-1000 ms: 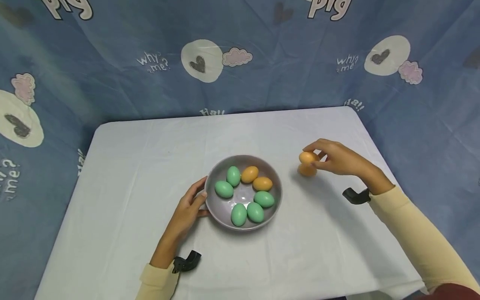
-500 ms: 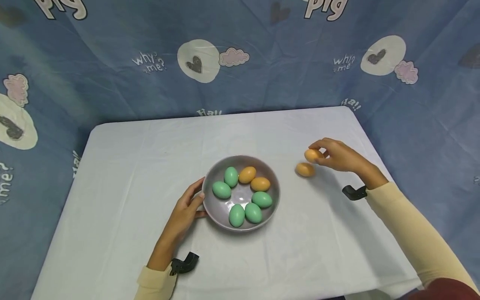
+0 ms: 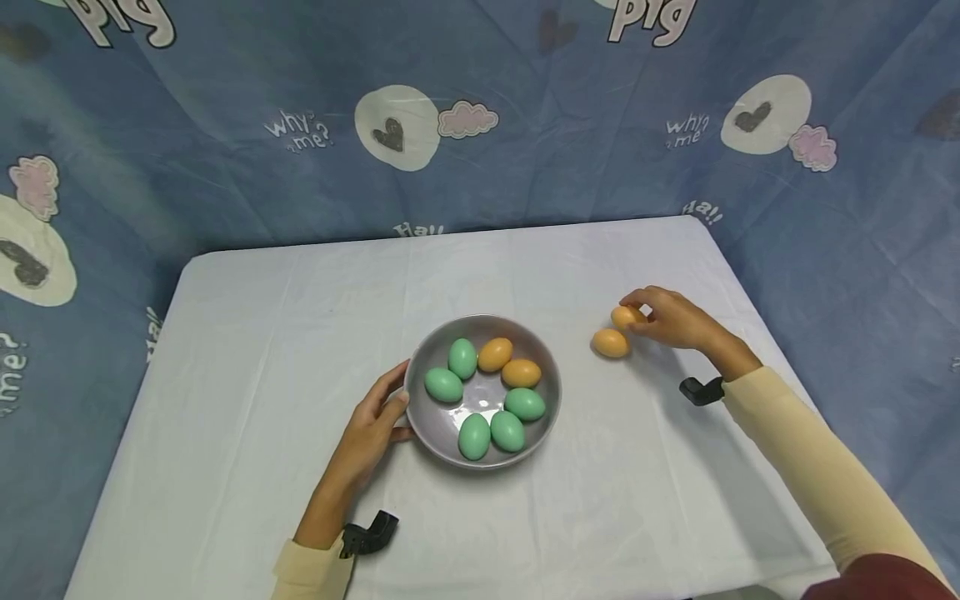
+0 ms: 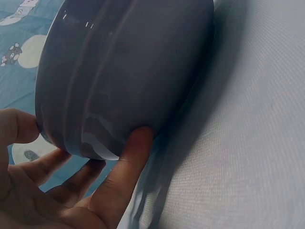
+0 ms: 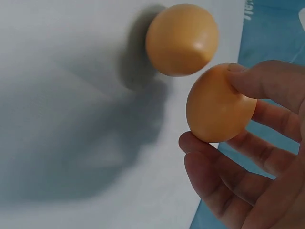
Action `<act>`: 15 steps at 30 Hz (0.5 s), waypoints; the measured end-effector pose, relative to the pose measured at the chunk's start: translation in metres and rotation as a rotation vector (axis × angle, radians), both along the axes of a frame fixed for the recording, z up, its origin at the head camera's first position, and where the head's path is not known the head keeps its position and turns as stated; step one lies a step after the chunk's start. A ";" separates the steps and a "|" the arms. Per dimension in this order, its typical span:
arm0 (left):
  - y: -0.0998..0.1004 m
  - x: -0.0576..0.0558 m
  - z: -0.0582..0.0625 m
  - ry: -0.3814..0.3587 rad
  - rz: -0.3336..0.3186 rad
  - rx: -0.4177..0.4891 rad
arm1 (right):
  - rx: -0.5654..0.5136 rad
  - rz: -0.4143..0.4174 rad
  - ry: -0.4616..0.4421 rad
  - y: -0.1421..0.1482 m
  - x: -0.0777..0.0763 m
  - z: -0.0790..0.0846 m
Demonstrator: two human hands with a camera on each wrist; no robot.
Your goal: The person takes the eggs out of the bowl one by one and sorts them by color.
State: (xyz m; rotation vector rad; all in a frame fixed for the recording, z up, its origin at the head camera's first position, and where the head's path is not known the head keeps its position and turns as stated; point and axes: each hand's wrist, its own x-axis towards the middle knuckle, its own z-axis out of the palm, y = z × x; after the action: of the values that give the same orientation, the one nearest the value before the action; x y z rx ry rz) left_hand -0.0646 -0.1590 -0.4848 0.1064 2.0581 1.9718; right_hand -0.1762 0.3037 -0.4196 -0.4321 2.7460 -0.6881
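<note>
Table (image 3: 285, 325) extends beneath both our hands. Against our left hand (image 3: 375, 423), we hold a gray bowl (image 3: 482, 396) between thumb and fingers; it contains five green eggs (image 3: 462, 358) and two orange eggs (image 3: 496, 354). Our right hand (image 3: 667, 318) pinches a third orange egg (image 5: 220, 105); just left of that hand, a fourth orange egg (image 3: 611, 342) lies loose.

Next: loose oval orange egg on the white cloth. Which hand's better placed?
Right hand, probably: it's just beside the loose egg, though it pinches a second orange egg. Left hand is farther off, holding the round glossy gray bowl.
</note>
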 end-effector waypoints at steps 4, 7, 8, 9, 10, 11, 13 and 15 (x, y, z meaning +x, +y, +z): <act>0.000 0.000 0.000 0.005 0.000 0.009 | 0.001 -0.002 -0.009 0.000 -0.001 -0.005; 0.000 0.000 0.000 0.004 0.002 0.008 | 0.008 0.000 -0.006 0.001 -0.002 -0.007; 0.000 0.000 0.001 0.002 0.004 0.007 | 0.010 0.000 -0.007 0.001 -0.003 -0.007; 0.000 0.000 0.001 0.002 0.004 0.005 | 0.013 0.000 -0.008 0.001 -0.003 -0.008; 0.000 0.000 0.001 0.000 0.005 0.007 | 0.014 -0.001 -0.010 0.001 -0.004 -0.008; 0.000 0.000 0.001 -0.002 0.005 0.007 | 0.016 -0.004 -0.014 0.001 -0.004 -0.009; 0.000 0.000 0.001 -0.004 0.002 0.009 | 0.018 -0.005 -0.020 0.001 -0.005 -0.010; 0.000 0.000 0.001 -0.004 0.001 0.012 | 0.019 -0.005 -0.022 0.001 -0.005 -0.011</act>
State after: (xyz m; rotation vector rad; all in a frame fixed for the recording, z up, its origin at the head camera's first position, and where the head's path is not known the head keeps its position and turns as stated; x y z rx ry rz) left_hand -0.0643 -0.1591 -0.4841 0.1032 2.0444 1.9835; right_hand -0.1815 0.3049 -0.4306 -0.4118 2.7319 -0.6641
